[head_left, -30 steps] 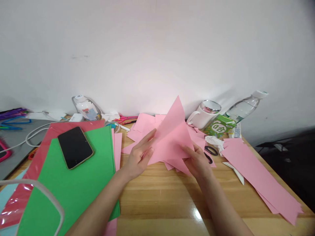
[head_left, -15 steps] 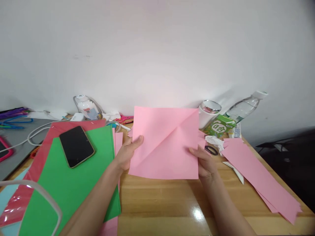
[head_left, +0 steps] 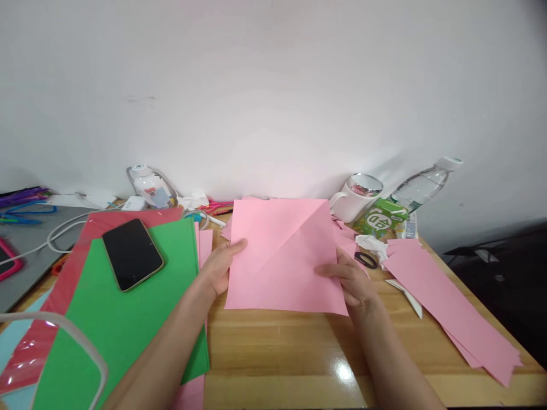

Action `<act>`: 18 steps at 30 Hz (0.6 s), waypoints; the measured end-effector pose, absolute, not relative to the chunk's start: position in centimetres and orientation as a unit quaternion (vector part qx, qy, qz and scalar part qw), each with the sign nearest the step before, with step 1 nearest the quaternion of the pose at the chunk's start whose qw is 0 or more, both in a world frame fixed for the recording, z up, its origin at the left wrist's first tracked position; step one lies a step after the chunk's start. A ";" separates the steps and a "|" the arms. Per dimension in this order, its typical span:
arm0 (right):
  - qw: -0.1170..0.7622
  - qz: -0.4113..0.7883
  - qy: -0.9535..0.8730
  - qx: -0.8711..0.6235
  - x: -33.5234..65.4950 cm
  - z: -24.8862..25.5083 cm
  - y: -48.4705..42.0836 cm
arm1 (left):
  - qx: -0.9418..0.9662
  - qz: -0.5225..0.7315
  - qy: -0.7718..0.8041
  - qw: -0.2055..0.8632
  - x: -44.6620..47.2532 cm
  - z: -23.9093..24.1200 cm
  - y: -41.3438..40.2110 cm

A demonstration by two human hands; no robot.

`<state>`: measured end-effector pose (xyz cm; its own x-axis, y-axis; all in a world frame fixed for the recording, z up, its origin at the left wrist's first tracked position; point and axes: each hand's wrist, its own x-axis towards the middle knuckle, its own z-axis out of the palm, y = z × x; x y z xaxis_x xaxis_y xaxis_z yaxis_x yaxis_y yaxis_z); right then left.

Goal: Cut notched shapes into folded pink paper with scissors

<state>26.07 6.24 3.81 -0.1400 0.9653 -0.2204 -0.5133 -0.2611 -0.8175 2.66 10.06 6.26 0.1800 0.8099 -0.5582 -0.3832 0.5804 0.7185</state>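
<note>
A square sheet of pink paper [head_left: 282, 256] is held up over the wooden table, with a diagonal crease running from its upper right corner towards the lower left. My left hand [head_left: 222, 265] grips the left edge, thumb on the front face and fingers behind. At the right edge, my right hand [head_left: 348, 279] pinches the sheet with its fingers partly over the front. Behind the sheet, more pink paper pieces [head_left: 345, 236] lie partly hidden. The black scissor handle [head_left: 366, 260] is close to my right hand.
On the left, a phone [head_left: 132, 254] rests on green sheets [head_left: 128, 324]. Pink strips [head_left: 453, 307] lie at the right. Along the wall stand a white mug [head_left: 352, 205], a green box [head_left: 380, 217], a tilted water bottle [head_left: 427, 185] and a white bottle [head_left: 154, 188].
The sheet's top edge has dropped and its upper right corner moved left, uncovering the mug's handle. My right hand has shifted slightly, its fingers reaching further over the front.
</note>
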 end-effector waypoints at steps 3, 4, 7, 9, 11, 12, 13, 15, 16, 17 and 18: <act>0.527 0.678 -0.320 -0.401 25.8 3.8 6.2 | 0.224 0.403 0.485 0.743 2.6 6.6 9.8; 0.526 0.672 -0.328 -0.404 25.6 3.7 6.2 | 0.227 0.406 0.482 0.743 2.6 6.6 9.7; 0.520 0.671 -0.342 -0.402 25.3 3.8 6.1 | 0.224 0.422 0.485 0.733 2.4 6.6 9.9; 0.515 0.680 -0.345 -0.391 25.1 3.8 6.0 | 0.213 0.428 0.495 0.725 2.4 6.4 10.2; 0.507 0.684 -0.355 -0.385 24.9 4.0 5.9 | 0.200 0.434 0.501 0.722 2.4 6.3 10.4; 0.503 0.685 -0.362 -0.384 24.9 4.0 5.8 | 0.198 0.438 0.498 0.722 2.4 6.2 10.3; 0.498 0.685 -0.368 -0.384 24.7 4.0 5.8 | 0.206 0.445 0.487 0.723 2.5 6.2 10.2; 0.487 0.687 -0.382 -0.382 24.5 4.1 5.6 | 0.248 0.453 0.450 0.729 2.9 6.2 9.5; 0.487 0.685 -0.390 -0.377 24.3 4.0 5.6 | 0.282 0.452 0.425 0.732 3.2 6.2 9.1; 0.490 0.680 -0.399 -0.371 24.1 4.0 5.4 | 0.312 0.447 0.405 0.734 3.5 6.2 8.8; 0.497 0.674 -0.407 -0.365 23.8 3.9 5.3 | 0.337 0.445 0.391 0.732 3.8 6.2 8.4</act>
